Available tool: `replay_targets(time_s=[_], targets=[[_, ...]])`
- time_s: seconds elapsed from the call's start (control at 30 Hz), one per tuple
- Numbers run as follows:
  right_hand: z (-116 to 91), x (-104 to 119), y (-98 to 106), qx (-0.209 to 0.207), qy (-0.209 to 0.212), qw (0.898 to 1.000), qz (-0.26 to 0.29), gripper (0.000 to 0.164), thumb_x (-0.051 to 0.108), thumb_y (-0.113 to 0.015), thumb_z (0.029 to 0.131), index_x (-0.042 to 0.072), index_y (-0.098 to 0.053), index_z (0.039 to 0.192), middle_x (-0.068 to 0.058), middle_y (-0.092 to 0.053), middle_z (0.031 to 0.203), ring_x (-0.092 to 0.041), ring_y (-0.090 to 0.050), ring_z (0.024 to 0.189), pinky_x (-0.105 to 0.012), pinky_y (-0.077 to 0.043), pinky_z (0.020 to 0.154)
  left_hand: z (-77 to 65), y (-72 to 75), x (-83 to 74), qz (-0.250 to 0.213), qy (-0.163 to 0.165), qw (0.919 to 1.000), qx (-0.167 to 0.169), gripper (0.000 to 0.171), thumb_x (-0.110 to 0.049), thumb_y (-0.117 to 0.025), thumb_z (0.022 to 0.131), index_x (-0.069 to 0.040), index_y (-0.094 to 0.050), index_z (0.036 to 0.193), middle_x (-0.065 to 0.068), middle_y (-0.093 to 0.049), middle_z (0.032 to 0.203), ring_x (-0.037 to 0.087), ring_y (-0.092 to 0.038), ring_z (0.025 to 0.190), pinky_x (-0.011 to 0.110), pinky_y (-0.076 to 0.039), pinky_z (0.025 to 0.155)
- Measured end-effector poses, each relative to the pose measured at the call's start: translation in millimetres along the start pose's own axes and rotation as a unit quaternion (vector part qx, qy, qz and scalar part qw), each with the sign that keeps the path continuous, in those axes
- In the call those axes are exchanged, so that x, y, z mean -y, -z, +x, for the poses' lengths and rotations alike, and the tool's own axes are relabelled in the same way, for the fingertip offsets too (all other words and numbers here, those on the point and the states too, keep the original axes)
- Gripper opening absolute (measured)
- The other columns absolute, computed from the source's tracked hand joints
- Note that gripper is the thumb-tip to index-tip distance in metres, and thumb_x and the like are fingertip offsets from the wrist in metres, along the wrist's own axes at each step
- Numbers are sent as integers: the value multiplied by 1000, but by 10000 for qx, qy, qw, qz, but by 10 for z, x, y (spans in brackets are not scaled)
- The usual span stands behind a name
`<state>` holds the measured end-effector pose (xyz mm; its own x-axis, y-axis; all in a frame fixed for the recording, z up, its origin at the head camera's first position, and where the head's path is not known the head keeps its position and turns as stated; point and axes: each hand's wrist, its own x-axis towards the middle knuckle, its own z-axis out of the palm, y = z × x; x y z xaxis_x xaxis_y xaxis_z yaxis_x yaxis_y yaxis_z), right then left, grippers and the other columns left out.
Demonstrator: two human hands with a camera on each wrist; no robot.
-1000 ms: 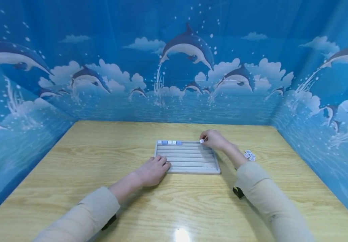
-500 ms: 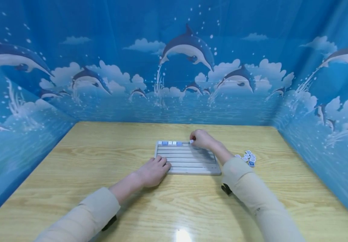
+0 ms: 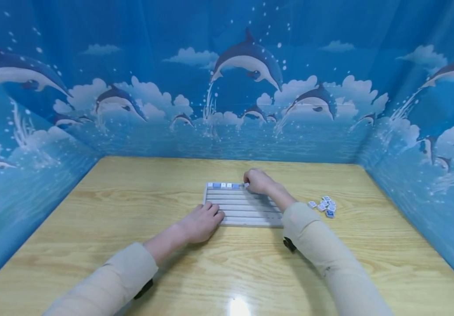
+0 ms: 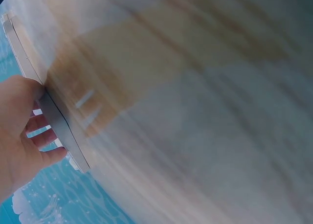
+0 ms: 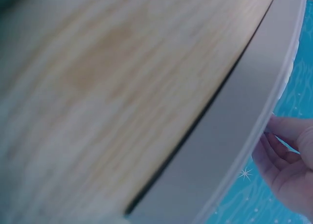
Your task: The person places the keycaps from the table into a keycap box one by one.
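Observation:
A pale grey ridged tray (image 3: 246, 208) lies on the wooden table. Its far row carries several white and blue keycaps (image 3: 224, 185) at the left end. My left hand (image 3: 201, 223) grips the tray's near left corner; in the left wrist view, its thumb is against the front side and the fingers reach over the top. At the far row, my right hand (image 3: 261, 182) pinches a small white keycap (image 3: 246, 185) just right of the placed ones. In the right wrist view, thumb and fingertips meet at the tray's edge, and the keycap is mostly hidden.
Several loose keycaps (image 3: 326, 206), mostly white with one blue, lie on the table (image 3: 152, 188) to the right of the tray. A blue dolphin-print curtain (image 3: 227, 136) stands behind the table and along both sides.
My right hand has moved left along the tray's far row with the white keycap, up close to the placed ones. The left hand has stayed on the tray's corner.

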<state>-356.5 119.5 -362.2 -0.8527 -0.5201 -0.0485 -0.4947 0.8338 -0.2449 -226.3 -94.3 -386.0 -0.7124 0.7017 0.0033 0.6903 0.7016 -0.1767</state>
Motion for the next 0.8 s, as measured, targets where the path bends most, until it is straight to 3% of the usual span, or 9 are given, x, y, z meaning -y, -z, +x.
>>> replay_targets(time_s=[0.23,0.8], targets=[[22,27,2,151,-137,9998,-33,7,3,-60,86,3,-64,92,-7,-60,85,-19,-54,76,-33,-46,67,0,-7,7,39,-46,10000,-45,29,-19,-43,98,-8,-53,123,9,-50,113,25,-45,105,41,-43,88],[-2,58,39,410,-327,9986,-19,16,7,-61,87,4,-65,102,-9,-63,96,-21,-58,85,-35,-49,73,-21,-13,2,76,-59,9999,-33,29,-19,-44,97,-8,-52,123,9,-50,113,25,-45,106,40,-43,89]])
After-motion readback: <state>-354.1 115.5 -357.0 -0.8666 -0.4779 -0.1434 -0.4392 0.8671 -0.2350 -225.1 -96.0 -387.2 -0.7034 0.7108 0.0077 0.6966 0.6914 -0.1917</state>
